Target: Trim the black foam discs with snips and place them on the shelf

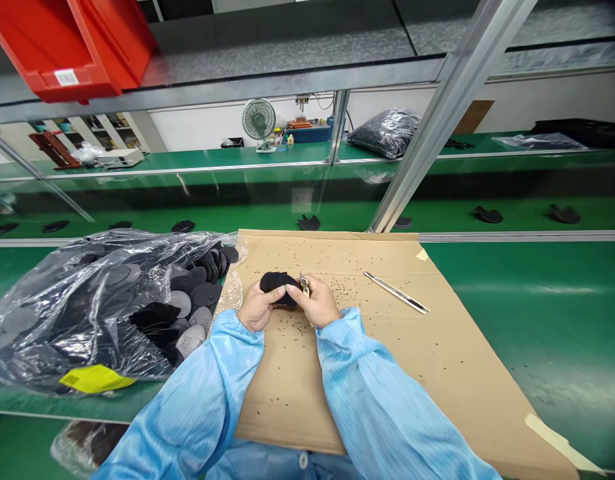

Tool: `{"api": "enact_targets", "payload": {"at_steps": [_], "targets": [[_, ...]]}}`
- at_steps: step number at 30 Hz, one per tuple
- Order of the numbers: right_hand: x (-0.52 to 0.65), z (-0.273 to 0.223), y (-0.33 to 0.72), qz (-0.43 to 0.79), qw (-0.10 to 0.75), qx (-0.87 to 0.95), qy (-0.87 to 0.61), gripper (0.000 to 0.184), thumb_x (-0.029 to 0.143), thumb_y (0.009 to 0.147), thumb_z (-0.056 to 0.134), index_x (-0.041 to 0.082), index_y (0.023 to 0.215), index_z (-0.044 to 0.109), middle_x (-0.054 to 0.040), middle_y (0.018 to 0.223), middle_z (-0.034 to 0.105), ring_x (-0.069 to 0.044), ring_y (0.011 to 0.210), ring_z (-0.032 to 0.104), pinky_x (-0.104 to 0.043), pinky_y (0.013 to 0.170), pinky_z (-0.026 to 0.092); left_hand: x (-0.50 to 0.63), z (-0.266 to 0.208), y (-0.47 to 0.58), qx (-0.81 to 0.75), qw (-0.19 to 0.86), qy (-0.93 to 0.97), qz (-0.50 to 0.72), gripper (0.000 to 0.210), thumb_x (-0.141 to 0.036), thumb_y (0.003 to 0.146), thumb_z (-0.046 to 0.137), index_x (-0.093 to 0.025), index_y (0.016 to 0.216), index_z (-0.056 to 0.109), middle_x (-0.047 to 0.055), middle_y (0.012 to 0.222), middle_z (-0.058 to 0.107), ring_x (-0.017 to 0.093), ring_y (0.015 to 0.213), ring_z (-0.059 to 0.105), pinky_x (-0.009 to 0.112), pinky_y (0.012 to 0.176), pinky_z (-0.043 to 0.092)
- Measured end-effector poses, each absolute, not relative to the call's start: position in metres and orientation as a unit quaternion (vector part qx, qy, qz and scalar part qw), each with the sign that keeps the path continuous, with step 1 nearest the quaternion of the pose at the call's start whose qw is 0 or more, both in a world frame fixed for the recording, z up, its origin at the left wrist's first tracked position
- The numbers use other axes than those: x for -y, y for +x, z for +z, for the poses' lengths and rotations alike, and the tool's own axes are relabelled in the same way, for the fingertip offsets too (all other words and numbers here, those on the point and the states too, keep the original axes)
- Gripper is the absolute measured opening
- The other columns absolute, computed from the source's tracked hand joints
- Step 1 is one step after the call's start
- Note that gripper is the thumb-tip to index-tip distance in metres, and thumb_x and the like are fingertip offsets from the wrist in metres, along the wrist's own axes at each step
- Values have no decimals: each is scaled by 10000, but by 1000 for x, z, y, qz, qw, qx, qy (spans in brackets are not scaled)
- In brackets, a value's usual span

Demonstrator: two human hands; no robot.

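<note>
Above the cardboard sheet [387, 373], my left hand [256, 307] is closed round a small stack of black rounded pads [275, 281], thumb on top. My right hand [318, 303] presses its thumb on the same stack from the other side. A small metal-tipped tool [304, 285] stands up between my right thumb and fingers; its exact kind is hard to make out. Tiny black scraps [342, 283] are scattered over the cardboard around both hands. A slim utility knife [396, 292] lies to the right of my right hand.
At left, a clear plastic bag [87, 293] spills many black pads [200, 280], with a yellow label [97, 379] at its front. Several black pieces [309, 223] lie on the green strip beyond. A slanted metal post [427, 127] and a red bin [72, 47] stand above.
</note>
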State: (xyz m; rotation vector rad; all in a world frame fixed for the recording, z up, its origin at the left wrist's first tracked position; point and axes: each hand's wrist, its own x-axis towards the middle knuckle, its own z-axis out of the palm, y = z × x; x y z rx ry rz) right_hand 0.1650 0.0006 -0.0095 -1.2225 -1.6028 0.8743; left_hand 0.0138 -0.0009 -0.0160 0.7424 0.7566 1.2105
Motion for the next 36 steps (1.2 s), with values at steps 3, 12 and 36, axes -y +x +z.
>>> {"api": "enact_targets", "payload": {"at_steps": [3, 12, 36], "targets": [[0, -7, 165, 366, 465, 635, -497, 355, 525, 722, 619, 176, 728, 556, 26, 587, 499, -127, 550, 446, -243, 520, 352, 2, -15, 15, -321, 695, 342, 545, 335, -234, 596, 825, -104, 858, 663, 91, 872, 674, 208, 824, 634, 355, 802, 504], [5, -12, 155, 335, 505, 629, -488, 298, 468, 807, 579, 172, 821, 608, -7, 680, 601, -150, 624, 547, -258, 594, 442, -3, -16, 15, -357, 699, 284, 551, 448, -245, 610, 818, -140, 991, 606, 79, 952, 651, 200, 849, 626, 305, 703, 526], [12, -10, 150, 161, 518, 740, -397, 161, 254, 877, 473, 210, 923, 621, -73, 867, 647, -213, 849, 588, -370, 812, 470, -1, -21, 15, -329, 750, 326, 473, 414, -516, 754, 656, -126, 883, 604, 15, 652, 556, 97, 485, 507, 198, 380, 396]]}}
